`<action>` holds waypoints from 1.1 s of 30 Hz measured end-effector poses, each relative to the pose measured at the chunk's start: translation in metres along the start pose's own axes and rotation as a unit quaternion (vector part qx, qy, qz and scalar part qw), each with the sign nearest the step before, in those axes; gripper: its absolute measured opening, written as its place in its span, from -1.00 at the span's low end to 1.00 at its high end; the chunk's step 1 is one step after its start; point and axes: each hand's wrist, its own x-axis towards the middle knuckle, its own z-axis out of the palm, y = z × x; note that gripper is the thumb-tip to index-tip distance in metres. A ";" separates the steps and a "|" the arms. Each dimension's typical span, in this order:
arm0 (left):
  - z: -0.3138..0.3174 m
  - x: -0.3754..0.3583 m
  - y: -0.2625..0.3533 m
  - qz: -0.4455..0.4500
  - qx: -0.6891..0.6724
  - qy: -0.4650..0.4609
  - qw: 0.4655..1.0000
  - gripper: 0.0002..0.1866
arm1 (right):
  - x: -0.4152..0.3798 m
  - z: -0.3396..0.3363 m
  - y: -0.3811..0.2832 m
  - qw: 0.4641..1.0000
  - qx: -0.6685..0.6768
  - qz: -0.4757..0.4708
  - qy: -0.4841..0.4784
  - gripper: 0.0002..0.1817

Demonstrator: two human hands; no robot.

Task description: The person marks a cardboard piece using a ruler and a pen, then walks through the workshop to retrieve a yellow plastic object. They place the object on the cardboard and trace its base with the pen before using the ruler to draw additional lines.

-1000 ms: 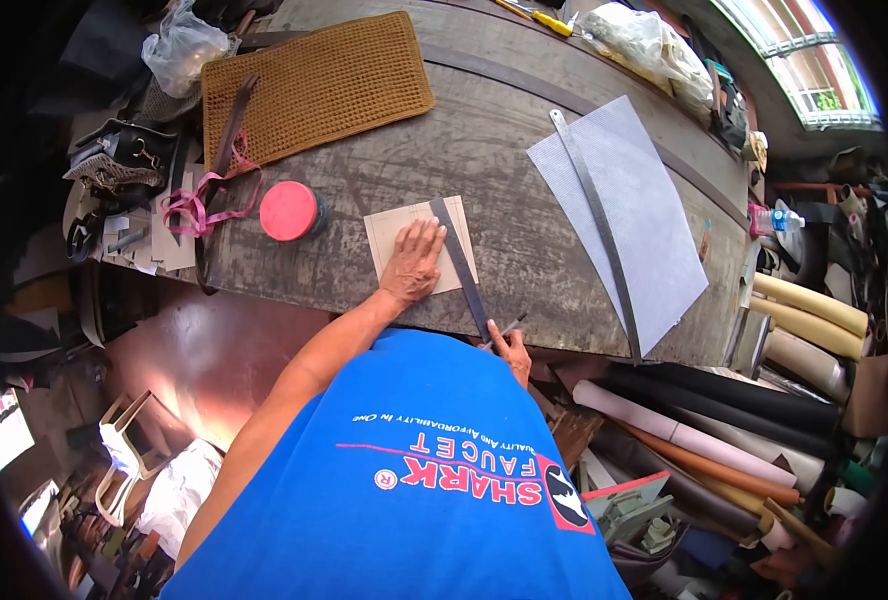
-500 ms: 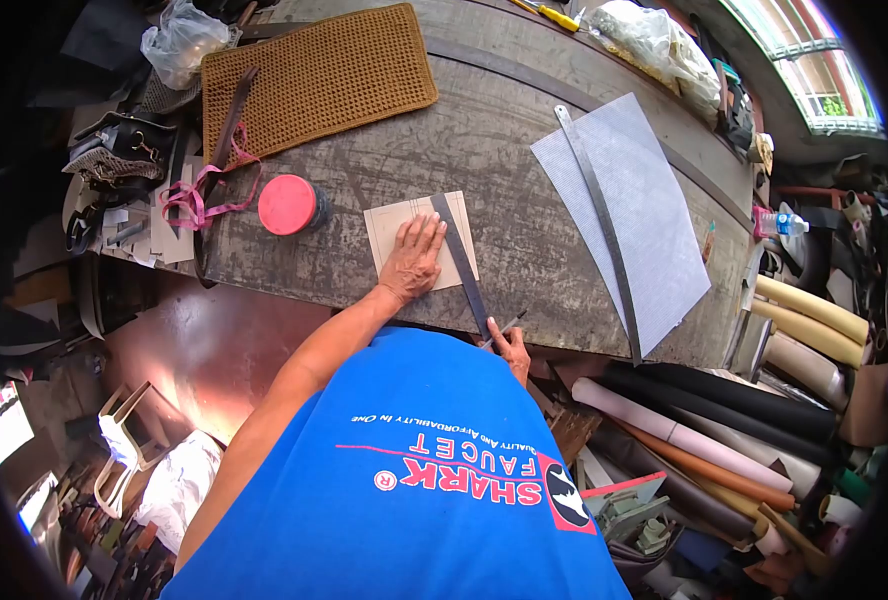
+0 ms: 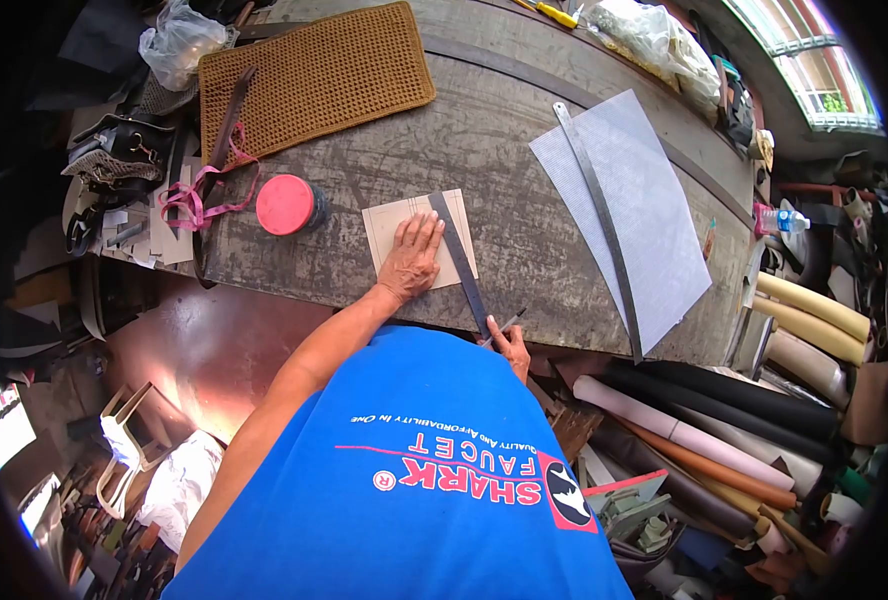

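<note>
My left hand [image 3: 412, 258] lies flat with fingers stretched out, pressing on a beige card piece [image 3: 389, 228] with thin drawn lines. Its fingertips reach the edge of a dark metal ruler [image 3: 461, 258], which lies slanted across the card and runs toward my body. At the near end of that ruler, my right hand [image 3: 510, 350] is closed around a slim pen [image 3: 513, 319], one fingertip touching the ruler. The pen's tip cannot be made out. Part of the right hand is hidden by the blue shirt.
On the worn table [image 3: 384, 150] stand a red-lidded jar [image 3: 286, 204] and a brown woven panel [image 3: 314, 80]. A grey mesh sheet [image 3: 644, 220] lies right, under a long steel ruler [image 3: 604, 225]. Pink tape [image 3: 199, 195] lies left. Material rolls [image 3: 684, 440] are stacked below right.
Both hands, the card and the ruler keep their places relative to one another. The whole view has shifted very slightly.
</note>
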 end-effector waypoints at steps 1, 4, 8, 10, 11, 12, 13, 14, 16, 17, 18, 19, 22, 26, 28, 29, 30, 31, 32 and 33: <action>0.000 0.000 0.000 -0.003 -0.012 0.005 1.000 -0.18 | 0.000 0.000 -0.001 1.000 0.002 0.002 0.000 -0.34; 0.001 0.000 0.000 -0.002 -0.010 0.008 1.000 -0.17 | 0.001 -0.002 -0.004 1.000 0.001 0.007 0.001 -0.35; 0.004 0.000 -0.001 0.000 -0.009 0.011 1.000 -0.17 | 0.002 -0.004 -0.007 1.000 0.009 0.007 0.005 -0.36; 0.003 0.000 -0.001 -0.001 -0.011 0.011 1.000 -0.17 | 0.002 -0.003 -0.005 1.000 0.012 0.009 0.003 -0.34; 0.003 0.000 -0.001 -0.001 -0.011 0.011 1.000 -0.17 | 0.001 -0.003 -0.004 1.000 0.013 0.009 0.003 -0.34; 0.002 0.000 0.000 -0.001 -0.014 0.012 1.000 -0.17 | 0.001 -0.003 -0.004 1.000 0.016 0.013 0.001 -0.34; 0.002 0.000 0.000 -0.001 -0.016 0.012 1.000 -0.17 | 0.002 -0.003 -0.004 1.000 0.019 0.016 -0.001 -0.34; 0.002 0.000 -0.001 -0.001 -0.016 0.012 1.000 -0.17 | 0.002 -0.004 -0.005 1.000 0.020 0.017 -0.001 -0.34; 0.003 0.000 -0.001 0.000 -0.014 0.014 1.000 -0.22 | 0.004 -0.005 -0.007 1.000 0.021 0.016 0.000 -0.35; 0.004 0.000 -0.001 0.000 -0.014 0.014 1.000 -0.22 | 0.004 -0.006 -0.008 1.000 0.021 0.016 0.001 -0.35; 0.007 0.000 -0.002 0.006 0.019 0.019 1.000 -0.25 | 0.004 -0.006 -0.008 1.000 0.020 0.012 0.001 -0.36; 0.006 0.001 -0.002 0.013 0.052 0.024 0.998 -0.27 | 0.004 -0.007 -0.007 1.000 0.020 0.007 0.001 -0.37; 0.003 0.003 0.003 -0.005 -0.009 0.047 0.999 -0.25 | 0.005 -0.009 -0.008 1.000 0.021 0.009 -0.012 -0.35; 0.004 0.007 0.013 -0.038 0.008 0.043 0.998 -0.19 | 0.017 -0.037 -0.008 0.993 -0.086 -0.035 -0.075 -0.39; 0.005 0.006 0.014 -0.037 0.018 0.041 0.998 -0.17 | 0.028 -0.053 -0.008 0.991 -0.130 -0.037 -0.020 -0.44; 0.005 0.006 0.014 -0.040 0.018 0.040 0.998 -0.17 | 0.038 -0.059 -0.007 0.992 -0.122 -0.036 0.027 -0.50; 0.005 0.005 0.014 -0.041 0.015 0.039 0.998 -0.16 | 0.050 -0.063 -0.006 0.996 -0.044 -0.034 0.075 -0.58; 0.005 0.005 0.015 -0.042 0.013 0.038 0.998 -0.14 | 0.065 -0.072 -0.015 0.996 -0.015 -0.018 0.090 -0.64; 0.006 0.005 0.016 -0.043 0.011 0.038 0.998 -0.14 | 0.080 -0.079 -0.023 0.994 0.014 -0.002 0.105 -0.69; 0.006 0.005 0.016 -0.047 0.010 0.037 0.998 -0.15 | 0.094 -0.076 -0.021 0.995 0.013 -0.002 0.103 -0.69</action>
